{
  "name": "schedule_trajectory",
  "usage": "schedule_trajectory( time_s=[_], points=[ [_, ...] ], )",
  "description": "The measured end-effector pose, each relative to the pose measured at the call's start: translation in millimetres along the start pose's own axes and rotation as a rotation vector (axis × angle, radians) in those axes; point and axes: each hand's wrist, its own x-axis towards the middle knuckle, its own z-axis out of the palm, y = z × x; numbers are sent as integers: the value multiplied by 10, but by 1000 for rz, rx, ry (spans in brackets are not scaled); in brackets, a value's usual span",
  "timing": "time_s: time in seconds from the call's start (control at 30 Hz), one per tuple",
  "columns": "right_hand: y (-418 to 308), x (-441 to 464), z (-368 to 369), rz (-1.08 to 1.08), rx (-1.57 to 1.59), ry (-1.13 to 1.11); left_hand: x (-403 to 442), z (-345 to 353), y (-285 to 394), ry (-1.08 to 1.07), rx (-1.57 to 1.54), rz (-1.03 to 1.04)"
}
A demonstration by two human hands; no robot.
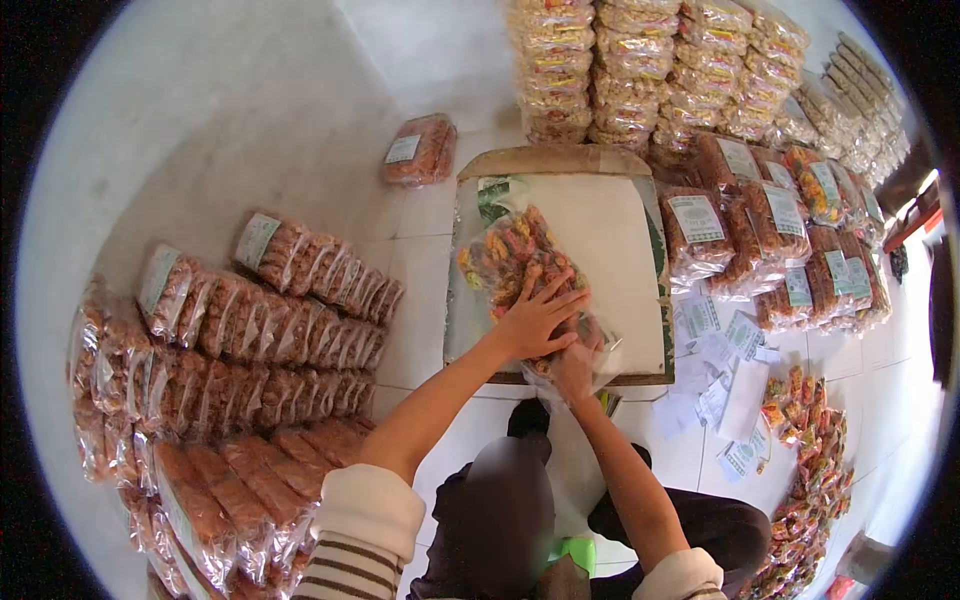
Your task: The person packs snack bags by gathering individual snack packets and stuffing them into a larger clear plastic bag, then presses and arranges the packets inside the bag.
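Note:
A clear plastic bag of colourful snacks [490,262] lies tilted across a pale low board [620,260]. My left hand [543,316] presses flat on the lower part of the bag, its fingers spread. Close below it, my right hand [574,370] grips the bag's loose plastic end by the board's near edge; its fingertips are partly hidden. A green and white label [497,198] shows at the far end of the bag.
Packed brown snack bags [260,400] line the left side, and labelled bags [735,230] pile up at the right. Tall stacks [640,70] stand behind the board. One brown bag [420,150] lies alone at the back. Loose labels [735,380] and small colourful packets [805,470] cover floor at right.

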Motion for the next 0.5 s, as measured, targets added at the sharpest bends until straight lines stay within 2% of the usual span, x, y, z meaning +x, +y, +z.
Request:
schedule_trajectory(
  time_s=[0.13, 0.2, 0.27, 0.33, 0.37, 0.43, 0.5],
  points=[
    [-92, 4, -200, 33, 69, -67, 54, -13, -113, -14, -75, 83],
    [-44, -29, -219, 1, 99, 89, 107, -62, -198, 47, -104, 70],
    [-44, -109, -290, 15, 154, 98, 98, -129, -175, 107, -143, 51],
    [-74, -260, -368, 40, 213, 102, 2, -159, -138, 727, -614, -447],
    [-98, -304, -404, 79, 298, 37, -92, -143, -131, 732, -614, -451],
    [-157, -355, -462, 110, 384, -31, -383, -40, -53, 901, -605, -917],
    [-197, -376, -500, 53, 571, -149, -654, 361, 22, 907, -695, -962]
  ],
)
